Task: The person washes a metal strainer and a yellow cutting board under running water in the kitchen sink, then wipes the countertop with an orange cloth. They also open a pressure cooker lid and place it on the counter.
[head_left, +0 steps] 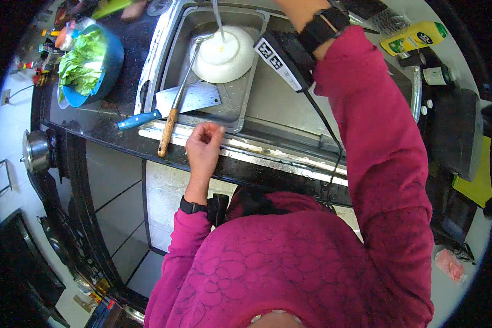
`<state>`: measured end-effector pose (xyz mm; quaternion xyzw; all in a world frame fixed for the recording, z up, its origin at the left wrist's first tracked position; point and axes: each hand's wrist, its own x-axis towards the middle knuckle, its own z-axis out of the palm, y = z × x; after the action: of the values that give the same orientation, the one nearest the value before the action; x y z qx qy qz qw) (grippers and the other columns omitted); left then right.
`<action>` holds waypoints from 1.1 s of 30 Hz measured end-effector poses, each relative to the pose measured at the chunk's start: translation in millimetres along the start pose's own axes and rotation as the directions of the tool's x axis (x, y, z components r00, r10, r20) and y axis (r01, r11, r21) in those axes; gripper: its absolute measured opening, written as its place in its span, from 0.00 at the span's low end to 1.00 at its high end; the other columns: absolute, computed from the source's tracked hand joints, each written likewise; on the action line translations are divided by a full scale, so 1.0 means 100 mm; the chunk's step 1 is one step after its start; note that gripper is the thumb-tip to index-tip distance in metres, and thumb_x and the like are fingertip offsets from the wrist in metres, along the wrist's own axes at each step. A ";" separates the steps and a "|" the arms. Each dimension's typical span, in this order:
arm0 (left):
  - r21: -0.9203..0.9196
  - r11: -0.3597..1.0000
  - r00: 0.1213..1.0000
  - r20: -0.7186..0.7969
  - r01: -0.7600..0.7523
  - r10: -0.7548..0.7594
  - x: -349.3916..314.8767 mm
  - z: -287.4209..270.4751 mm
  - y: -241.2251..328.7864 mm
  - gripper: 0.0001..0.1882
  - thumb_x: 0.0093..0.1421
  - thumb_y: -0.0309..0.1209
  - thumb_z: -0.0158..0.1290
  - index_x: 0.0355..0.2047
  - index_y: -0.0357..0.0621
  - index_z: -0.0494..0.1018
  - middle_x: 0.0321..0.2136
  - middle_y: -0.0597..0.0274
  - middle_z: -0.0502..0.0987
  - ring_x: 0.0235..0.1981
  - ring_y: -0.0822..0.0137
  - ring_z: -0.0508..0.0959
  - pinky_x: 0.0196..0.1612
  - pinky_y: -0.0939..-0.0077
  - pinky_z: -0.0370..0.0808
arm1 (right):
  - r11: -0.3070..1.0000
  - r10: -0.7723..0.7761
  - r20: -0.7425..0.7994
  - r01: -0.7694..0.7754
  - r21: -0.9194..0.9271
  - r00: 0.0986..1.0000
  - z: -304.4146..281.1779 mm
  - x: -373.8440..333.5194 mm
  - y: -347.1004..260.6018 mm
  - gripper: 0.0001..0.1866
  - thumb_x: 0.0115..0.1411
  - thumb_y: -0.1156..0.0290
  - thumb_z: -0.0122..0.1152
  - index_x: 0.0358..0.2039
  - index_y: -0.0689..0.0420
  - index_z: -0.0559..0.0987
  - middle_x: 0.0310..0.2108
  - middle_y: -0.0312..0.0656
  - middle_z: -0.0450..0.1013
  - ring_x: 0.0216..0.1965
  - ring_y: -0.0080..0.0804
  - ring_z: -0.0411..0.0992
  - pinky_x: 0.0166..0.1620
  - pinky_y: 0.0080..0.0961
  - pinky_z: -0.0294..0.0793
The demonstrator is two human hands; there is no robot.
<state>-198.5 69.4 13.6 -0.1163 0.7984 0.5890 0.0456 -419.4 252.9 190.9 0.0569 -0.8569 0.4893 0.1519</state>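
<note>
Greens (83, 63) in blue bowl (113, 57); upturned white bowl (224, 60) in basin (238, 104).

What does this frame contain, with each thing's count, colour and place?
Sink: one, grey, top centre
Bowl: one, white, sink's left side
Cleaver: one, blue-handled, sink's near-left corner
Utensil: one, wooden-handled, crossing cleaver
Basin: one, blue, left counter
Leafy greens: one heap, green, in basin
Bottle: one, yellow, upper right
Pot: one, silver, far left
Bundle: one, pink, lower right
Others: too unclear to name
Sleeves: two, magenta, both arms
Left hand: one, bare, sink's near edge
Right hand: out of view
</note>
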 end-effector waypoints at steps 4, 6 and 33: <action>-0.115 0.993 0.999 -0.047 -0.031 0.025 0.15 -0.15 0.05 0.05 0.54 0.25 0.58 0.27 0.41 0.72 0.22 0.73 0.72 0.23 0.82 0.68 0.27 0.88 0.65 | 0.999 0.038 -0.119 -0.037 0.011 0.992 0.10 0.06 -0.02 0.22 0.45 0.53 0.64 0.28 0.61 0.75 0.25 0.50 0.75 0.32 0.46 0.75 0.38 0.35 0.71; -0.142 0.989 0.998 -0.060 -0.035 0.027 0.17 -0.21 0.04 0.05 0.53 0.25 0.58 0.27 0.41 0.71 0.22 0.73 0.72 0.23 0.82 0.68 0.27 0.88 0.65 | 0.998 0.019 -0.022 -0.018 0.060 1.000 0.06 0.02 0.02 0.21 0.45 0.53 0.64 0.27 0.61 0.76 0.26 0.50 0.75 0.33 0.47 0.75 0.38 0.36 0.71; -0.125 0.992 0.992 -0.125 -0.012 -0.004 0.06 -0.41 -0.22 0.05 0.53 0.26 0.58 0.27 0.42 0.72 0.21 0.74 0.71 0.21 0.83 0.67 0.25 0.89 0.64 | 0.997 0.073 0.026 -0.073 -0.008 0.997 0.12 -0.32 0.08 0.24 0.44 0.52 0.67 0.27 0.64 0.75 0.23 0.46 0.74 0.26 0.37 0.72 0.31 0.30 0.70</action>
<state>-196.8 23.7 4.0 -0.1538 0.7612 0.6299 -0.0131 -393.4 245.4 168.8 0.0316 -0.8621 0.4905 0.1231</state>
